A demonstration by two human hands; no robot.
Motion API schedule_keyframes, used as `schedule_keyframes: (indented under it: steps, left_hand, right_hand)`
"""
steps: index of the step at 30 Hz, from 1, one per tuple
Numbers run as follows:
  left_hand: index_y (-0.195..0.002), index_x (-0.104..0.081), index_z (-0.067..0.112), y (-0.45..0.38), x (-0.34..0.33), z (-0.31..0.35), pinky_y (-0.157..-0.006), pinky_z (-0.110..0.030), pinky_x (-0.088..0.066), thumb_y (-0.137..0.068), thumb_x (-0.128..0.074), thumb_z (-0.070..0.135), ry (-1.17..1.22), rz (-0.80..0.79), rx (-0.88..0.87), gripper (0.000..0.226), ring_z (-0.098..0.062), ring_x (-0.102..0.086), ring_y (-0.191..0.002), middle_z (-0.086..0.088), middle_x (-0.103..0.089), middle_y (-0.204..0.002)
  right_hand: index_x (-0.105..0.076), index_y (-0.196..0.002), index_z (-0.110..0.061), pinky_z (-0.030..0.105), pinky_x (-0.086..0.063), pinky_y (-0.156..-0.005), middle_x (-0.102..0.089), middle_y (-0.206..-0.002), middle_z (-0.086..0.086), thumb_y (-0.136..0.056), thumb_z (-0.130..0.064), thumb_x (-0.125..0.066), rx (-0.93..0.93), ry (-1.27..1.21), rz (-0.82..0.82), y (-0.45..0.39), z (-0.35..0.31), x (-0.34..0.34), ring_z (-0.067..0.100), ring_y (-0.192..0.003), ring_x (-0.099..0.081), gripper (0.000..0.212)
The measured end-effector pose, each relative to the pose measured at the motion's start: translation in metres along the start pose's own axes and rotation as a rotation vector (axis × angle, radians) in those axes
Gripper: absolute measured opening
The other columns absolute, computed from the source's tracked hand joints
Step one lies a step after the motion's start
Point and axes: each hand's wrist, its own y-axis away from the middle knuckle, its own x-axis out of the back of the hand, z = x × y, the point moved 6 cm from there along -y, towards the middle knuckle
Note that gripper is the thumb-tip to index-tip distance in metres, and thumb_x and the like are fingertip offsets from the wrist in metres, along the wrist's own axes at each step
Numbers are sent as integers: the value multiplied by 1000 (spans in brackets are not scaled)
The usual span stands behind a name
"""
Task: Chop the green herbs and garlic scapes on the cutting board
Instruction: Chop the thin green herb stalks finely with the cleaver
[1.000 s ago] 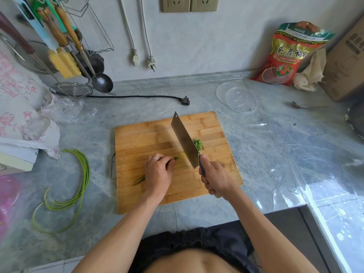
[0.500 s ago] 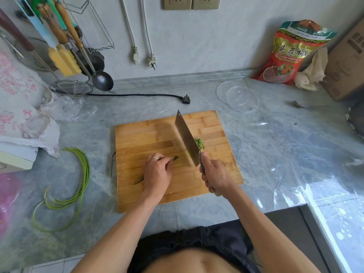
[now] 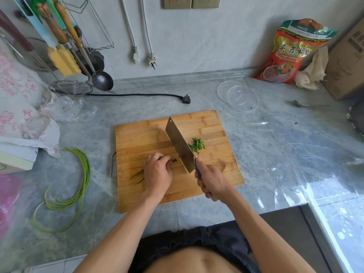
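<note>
A: Start big. Cutting board (image 3: 216, 174) sits centre of the counter (image 3: 275, 154), long axis approx 9-to-3. Where do your hands stand on it?

B: L hand (image 3: 157, 174) at the near-centre of the board, fingers curled and pressed down, pinning the uncut herb stems (image 3: 137, 174). Stem tails poke out at its 8 o'clock; a short green tip (image 3: 174, 160) shows at its 1 o'clock, toward the blade. So herb axis runs approx 8-to-2.

A: And the R?

B: R hand (image 3: 212, 180) wrapped tight around the cleaver (image 3: 180, 146) handle, forefinger up near the blade heel. Blade runs approx 11-to-5, crossing the herb axis, cutting edge just beside your L knuckles. Can't tell if the edge touches the board.

A: That's the relation the next stroke turns on, I judge: uncut stock lies at 9 o'clock of the blade, so you feed from L, and the L fingertips should stay tucked.

B: Chopped herb bits (image 3: 197, 144) piled at 3 o'clock of the blade, on the board.

A: Scapes?

B: Garlic scapes (image 3: 82, 180) off the board, on the counter at its 9 o'clock, curled bundle, well apart from both hands; L is nearer. Untouched, so task looks early.

A: Containers?

B: Clear plastic container (image 3: 237, 97) at the board's 1 o'clock, looks to have almost nothing in it.
</note>
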Motion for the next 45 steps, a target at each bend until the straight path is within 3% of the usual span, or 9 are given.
schedule_keyframes:
  steps: [11, 16, 21, 25, 29, 31, 33, 36, 45]
  left_hand:
    - [-97, -76, 18, -12, -12, 16, -76, -41, -49, -86, -71, 8, 57, -30, 9, 16, -24, -59, -86, -1, -69, -89]
    - [-96, -77, 19, -19, -15, 25, -69, -37, -48, -84, -73, 12, 48, -28, -6, 14, -22, -56, -81, -2, -69, -88]
    - [-97, -78, 23, -17, -15, 17, -72, -42, -49, -86, -70, 15, 20, -31, -41, 17, -25, -57, -81, -3, -70, -90]
    - [-93, -78, 23, -18, -16, 16, -72, -43, -48, -86, -64, 15, -7, -42, -25, 18, -27, -55, -80, -3, -69, -85]
    - [-91, -78, 25, -17, -16, 15, -74, -42, -47, -86, -67, 14, 32, -30, 8, 16, -24, -59, -82, 0, -72, -87]
    - [-91, -78, 25, -18, -16, 14, -75, -42, -47, -87, -66, 17, 43, -39, 14, 15, -22, -60, -83, 0, -72, -88]
    - [-92, -78, 25, -18, -16, 14, -75, -42, -48, -86, -65, 17, 32, -47, 21, 17, -23, -59, -83, -1, -71, -87]
    - [-91, -78, 23, -16, -13, 19, -73, -42, -48, -85, -64, 17, 8, -51, 19, 16, -26, -58, -82, -4, -69, -85]
    - [-93, -77, 24, -14, -12, 23, -73, -43, -48, -86, -62, 17, -10, -56, 19, 17, -28, -57, -84, -4, -68, -86]
  right_hand:
    - [-49, -69, -9, 23, -34, -39, -45, -52, -3, -98, -60, -30, 168, 143, 183, 5, -20, 27, 11, -39, -40, 62]
    - [-51, -70, -9, 20, -34, -37, -46, -54, 0, -99, -60, -29, 158, 172, 171, 6, -28, 37, 14, -39, -41, 62]
    - [-53, -72, -12, 24, -35, -40, -48, -55, 0, -94, -68, -30, 87, 129, 115, 5, -13, 27, 14, -42, -44, 64]
    - [-53, -72, -7, 25, -35, -41, -47, -55, 1, -97, -62, -29, 142, 227, 94, 9, -10, 11, 15, -45, -42, 65]
    - [-55, -85, 11, 31, -36, -49, -48, -62, 12, -102, -51, -28, 224, 344, 97, 14, -15, 2, 20, -54, -42, 70]
    - [-60, -100, 8, 41, -43, -60, -55, -73, 23, -105, -42, -26, 242, 369, 98, 14, -15, 0, 28, -63, -45, 60]
    - [-61, -99, 6, 45, -46, -69, -62, -83, 29, -106, -41, -26, 247, 355, 111, 14, -14, 0, 36, -67, -49, 59]
    - [-57, -82, 9, 44, -47, -71, -64, -80, 25, -102, -53, -26, 255, 394, 142, 12, -12, 2, 37, -72, -58, 72]
    - [-56, -85, -5, 36, -40, -69, -54, -74, 13, -101, -52, -18, 228, 543, 119, 14, -12, 0, 26, -71, -50, 62]
